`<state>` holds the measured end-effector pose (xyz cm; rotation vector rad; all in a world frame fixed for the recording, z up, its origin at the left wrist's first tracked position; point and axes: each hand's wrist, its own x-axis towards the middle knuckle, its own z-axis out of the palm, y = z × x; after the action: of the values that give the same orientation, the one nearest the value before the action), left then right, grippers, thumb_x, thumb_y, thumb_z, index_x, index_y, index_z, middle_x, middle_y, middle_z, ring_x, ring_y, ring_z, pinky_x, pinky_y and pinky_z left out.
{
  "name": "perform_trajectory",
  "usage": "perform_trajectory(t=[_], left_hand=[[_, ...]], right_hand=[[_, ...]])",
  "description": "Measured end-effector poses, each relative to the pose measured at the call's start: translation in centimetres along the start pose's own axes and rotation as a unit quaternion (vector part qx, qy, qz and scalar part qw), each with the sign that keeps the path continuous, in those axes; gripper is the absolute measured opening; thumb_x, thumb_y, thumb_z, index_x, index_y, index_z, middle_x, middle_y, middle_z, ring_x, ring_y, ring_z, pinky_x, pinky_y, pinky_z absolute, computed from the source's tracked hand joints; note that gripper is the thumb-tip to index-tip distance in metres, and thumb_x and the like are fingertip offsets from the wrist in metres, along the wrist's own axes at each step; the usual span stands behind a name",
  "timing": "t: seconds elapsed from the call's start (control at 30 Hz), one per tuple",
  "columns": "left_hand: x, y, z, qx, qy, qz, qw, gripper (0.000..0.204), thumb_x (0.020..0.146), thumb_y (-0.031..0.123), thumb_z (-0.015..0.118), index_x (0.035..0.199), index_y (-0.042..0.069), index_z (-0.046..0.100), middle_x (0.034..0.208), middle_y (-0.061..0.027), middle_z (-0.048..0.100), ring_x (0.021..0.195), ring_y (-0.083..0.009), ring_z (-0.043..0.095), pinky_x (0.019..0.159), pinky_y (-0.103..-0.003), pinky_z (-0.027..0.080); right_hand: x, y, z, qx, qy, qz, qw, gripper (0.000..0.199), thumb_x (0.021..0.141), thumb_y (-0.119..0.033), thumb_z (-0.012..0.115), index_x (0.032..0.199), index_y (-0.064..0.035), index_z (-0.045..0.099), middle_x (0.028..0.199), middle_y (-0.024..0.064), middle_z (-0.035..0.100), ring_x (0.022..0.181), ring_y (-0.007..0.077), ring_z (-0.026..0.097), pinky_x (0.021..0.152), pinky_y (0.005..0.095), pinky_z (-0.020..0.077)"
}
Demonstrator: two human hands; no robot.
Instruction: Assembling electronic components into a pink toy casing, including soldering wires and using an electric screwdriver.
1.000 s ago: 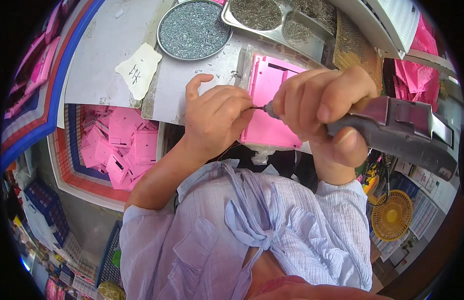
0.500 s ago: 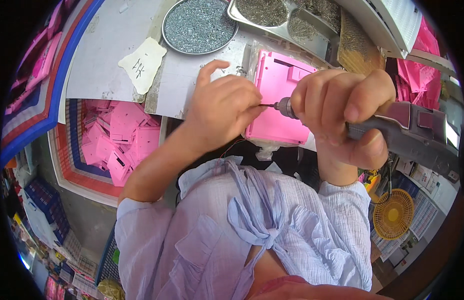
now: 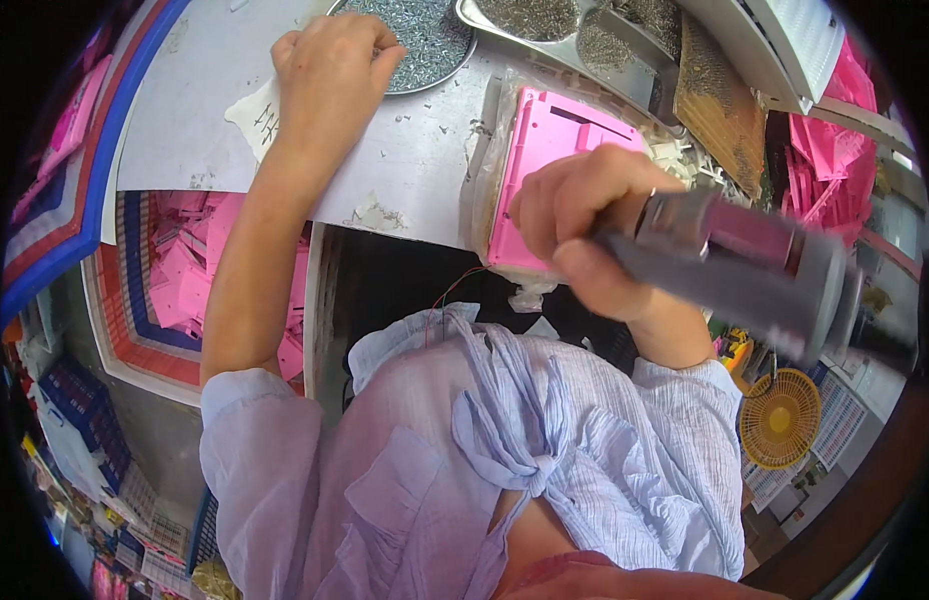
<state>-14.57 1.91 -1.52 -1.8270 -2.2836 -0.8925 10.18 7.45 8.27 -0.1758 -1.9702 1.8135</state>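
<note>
My left hand (image 3: pixel 334 70) is over the left side of a round metal tray (image 3: pixel 440 82) full of small silvery screws (image 3: pixel 434 38). Its thumb and forefinger come together above the screws; whatever is between them is too small to make out. In my right hand (image 3: pixel 594 220) is a grey electric screwdriver (image 3: pixel 724 255), blurred by motion, its bit end hidden behind my fingers. Below and beside that hand lies a pink plastic panel (image 3: pixel 514 215) with a slot along its far edge, set on clear plastic wrap at the bench's front edge.
A steel tray (image 3: pixel 639 95) with several heaps of small metal parts stands at the back. A torn paper note (image 3: pixel 252 118) lies under my left forearm. Pink panels (image 3: pixel 179 285) fill a striped-lined bin at left. White plastic pieces (image 3: pixel 679 160) and a yellow basket (image 3: pixel 779 418) are at right.
My left hand has left the screwdriver's tip and the pink panel and moved up and left to the screw tray. My right hand has shifted slightly left and down, swinging the screwdriver.
</note>
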Motion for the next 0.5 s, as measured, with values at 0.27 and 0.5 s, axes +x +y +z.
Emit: perform_trajectory(t=[0.27,0.5], left_hand=[[-7.7,7.9,-1.6,-0.299,-0.031,0.075,0.951,0.014,0.081,0.012,0.078,0.092,0.007,0.071,0.094,-0.0064,0.072,0.093,-0.0273,0.065,0.087,-0.042,0.047],[-9.1,10.0,-1.3,-0.337,-0.022,0.044,0.94,0.02,0.076,0.007,0.081,0.093,0.008,0.071,0.096,-0.0045,0.072,0.092,-0.0265,0.064,0.085,-0.04,0.046]], right_hand=[[-0.1,0.3,-0.2,0.03,0.02,-0.046,0.998,0.024,0.092,-0.021,0.072,0.09,-0.0059,0.054,0.06,0.0027,0.051,0.049,0.0156,0.048,0.047,0.0335,0.04],[-0.2,-2.4,0.0,0.139,0.08,-0.053,0.986,0.035,0.096,-0.041,0.07,0.097,-0.0097,0.055,0.058,-0.0015,0.05,0.048,0.0129,0.047,0.048,0.0327,0.0389]])
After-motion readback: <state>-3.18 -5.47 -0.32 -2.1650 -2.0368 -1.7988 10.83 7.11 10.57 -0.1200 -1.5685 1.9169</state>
